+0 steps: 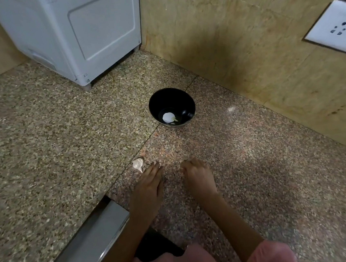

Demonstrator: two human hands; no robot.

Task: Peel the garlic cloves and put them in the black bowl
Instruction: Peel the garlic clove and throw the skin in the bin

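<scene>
We look down on a speckled granite desk point(62, 142) that runs into a corner of beige stone wall point(243, 38). The black bowl point(172, 108) stands near that corner, and at its bottom we see one pale peeled garlic clove point(168, 117) with a small scrap beside it. Well in front of the bowl, nearer to us, an unpeeled garlic piece point(138, 164) with pinkish papery skin lies on the desk, just beside the fingertips of the left hand point(147, 189).

The left hand lies flat, palm down, fingers straight and held together, holding nothing. The right hand point(198, 176) rests beside it, apart from it, with its fingers curled under; we cannot tell whether anything is pinched beneath them. Pink sleeves point(268, 255) show at the lower edge.

A white appliance point(85, 33) stands at the back left and a white wall socket point(336, 28) at the right. We find no readable writing or brand on either.
</scene>
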